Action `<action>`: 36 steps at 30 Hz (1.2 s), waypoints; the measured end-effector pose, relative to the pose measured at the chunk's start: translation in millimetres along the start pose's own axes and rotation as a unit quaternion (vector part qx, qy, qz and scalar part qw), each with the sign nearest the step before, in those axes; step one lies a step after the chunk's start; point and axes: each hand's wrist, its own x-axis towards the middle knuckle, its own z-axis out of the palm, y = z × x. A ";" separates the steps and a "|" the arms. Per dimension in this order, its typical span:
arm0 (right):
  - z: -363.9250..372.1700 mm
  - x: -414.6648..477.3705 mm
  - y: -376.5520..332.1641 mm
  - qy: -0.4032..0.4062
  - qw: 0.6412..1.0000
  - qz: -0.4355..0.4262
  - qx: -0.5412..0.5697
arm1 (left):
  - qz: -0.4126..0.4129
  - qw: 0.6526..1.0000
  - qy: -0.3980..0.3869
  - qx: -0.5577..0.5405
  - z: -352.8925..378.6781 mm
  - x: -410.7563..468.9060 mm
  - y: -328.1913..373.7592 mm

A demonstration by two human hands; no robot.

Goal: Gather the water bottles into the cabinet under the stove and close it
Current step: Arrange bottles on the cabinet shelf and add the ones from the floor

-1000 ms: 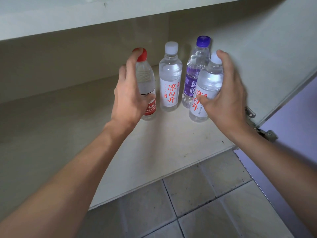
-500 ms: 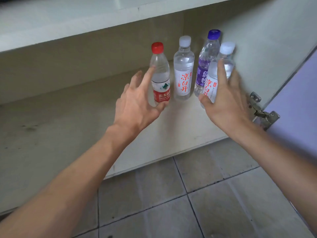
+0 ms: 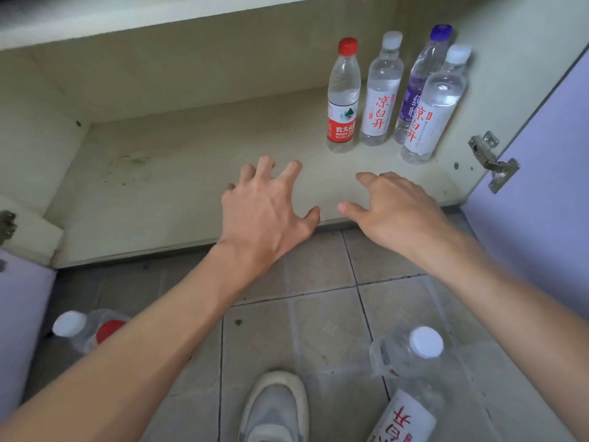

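Several water bottles stand upright at the back right of the open cabinet's floor point(image 3: 191, 193): a red-capped bottle point(image 3: 343, 100), a white-capped bottle with red characters point(image 3: 381, 94), a purple-capped bottle point(image 3: 424, 68) and another white-capped bottle point(image 3: 435, 106) in front of it. My left hand point(image 3: 264, 208) and my right hand point(image 3: 395, 208) hover empty over the cabinet's front edge, fingers spread, well short of the bottles. On the tiled floor a white-capped bottle point(image 3: 411, 352) stands at lower right, a labelled bottle point(image 3: 408, 416) below it, and two bottles point(image 3: 83, 330) at lower left, partly behind my forearm.
The purple cabinet door point(image 3: 541, 193) stands open on the right, with a metal hinge point(image 3: 492, 161) on the side wall. Another door panel point(image 3: 19, 330) is at the left edge. My shoe point(image 3: 277, 409) rests on the grey tiles.
Both hands have let go of the red-capped and white-capped bottles and drawn back toward me out of the cabinet. The view has tilted down, bringing the floor bottles into sight.
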 end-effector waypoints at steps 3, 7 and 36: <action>-0.5 -23.6 -5.9 -0.005 1.000 -0.003 0.009 | 0.002 1.000 -0.004 -0.011 -14.3 -21.3 -2.5; 15.7 -55.5 -2.4 0.040 0.999 -0.015 0.014 | 0.013 0.999 0.021 -0.038 -11.0 -47.2 1.9; 170.2 -194.7 28.7 0.319 0.920 0.110 0.198 | -0.028 0.991 -0.017 -0.126 -5.5 -221.5 -22.6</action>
